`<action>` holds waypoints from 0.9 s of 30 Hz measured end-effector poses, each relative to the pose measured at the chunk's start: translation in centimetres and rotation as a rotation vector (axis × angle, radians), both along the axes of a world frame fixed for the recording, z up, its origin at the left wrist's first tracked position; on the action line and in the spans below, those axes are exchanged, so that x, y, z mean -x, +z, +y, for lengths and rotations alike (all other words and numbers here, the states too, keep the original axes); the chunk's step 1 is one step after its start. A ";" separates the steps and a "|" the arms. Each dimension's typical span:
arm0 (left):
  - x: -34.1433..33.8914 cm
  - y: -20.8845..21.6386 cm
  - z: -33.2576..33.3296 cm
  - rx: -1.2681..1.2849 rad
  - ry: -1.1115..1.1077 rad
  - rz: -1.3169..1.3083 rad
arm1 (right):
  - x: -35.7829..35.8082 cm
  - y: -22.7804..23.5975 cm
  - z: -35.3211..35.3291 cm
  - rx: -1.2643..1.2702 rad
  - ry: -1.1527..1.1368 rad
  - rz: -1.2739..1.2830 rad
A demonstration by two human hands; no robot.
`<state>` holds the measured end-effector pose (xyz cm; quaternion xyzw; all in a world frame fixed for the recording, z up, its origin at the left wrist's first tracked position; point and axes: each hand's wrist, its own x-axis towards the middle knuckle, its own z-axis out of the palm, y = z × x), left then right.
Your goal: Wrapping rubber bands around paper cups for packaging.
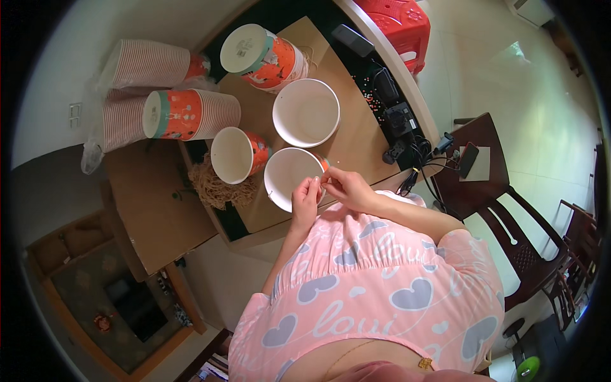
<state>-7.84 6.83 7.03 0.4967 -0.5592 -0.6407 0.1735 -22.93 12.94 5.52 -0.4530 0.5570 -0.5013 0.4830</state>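
A white-lined paper bucket [284, 174] with an orange printed outside stands at the table's near edge. Over its near right rim, my left hand [305, 202] and my right hand [353, 190] meet with their fingertips pinched close together. What lies between the fingertips is too small to make out. Just beyond stands a second open paper bucket [307, 113]. To the left, a third bucket [231, 156] leans tilted beside a heap of tan twine [219, 184]. Farther back, a short stack of upturned buckets [273, 60] shows orange and teal print.
Long nested stacks of paper buckets [213, 113] lie at the left, some in clear plastic [91, 159]. Small beads [375, 105], black adapters [400, 119] and cables line the table's right side. A dark wooden chair [490, 165] and a red stool [401, 28] stand beyond.
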 end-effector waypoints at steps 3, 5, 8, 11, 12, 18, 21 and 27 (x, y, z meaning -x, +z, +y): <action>-0.4 -0.3 0.0 -0.014 -0.003 0.012 | 0.3 0.3 -0.1 -0.084 0.055 -0.003; -0.3 0.1 0.0 -0.123 0.138 -0.019 | 0.3 0.0 -0.1 -0.086 0.045 0.011; -0.4 0.1 -0.2 -0.148 0.109 -0.043 | 0.2 -0.2 0.0 -0.006 0.012 0.060; -0.6 -0.1 -0.2 -0.256 0.063 -0.028 | 0.1 -0.2 0.1 0.041 0.006 0.095; -0.7 -0.4 -0.2 -0.257 0.065 -0.027 | 0.0 -0.1 0.1 0.040 0.007 0.096; -0.2 0.8 -0.3 -0.441 0.147 0.048 | 0.1 0.0 0.0 0.103 -0.011 0.160; -0.1 1.0 -0.2 -0.528 0.141 0.086 | 0.0 -0.1 0.0 0.157 -0.005 0.133; -0.9 0.9 -0.3 -0.517 0.130 0.163 | -0.1 -0.8 0.2 0.043 0.009 0.048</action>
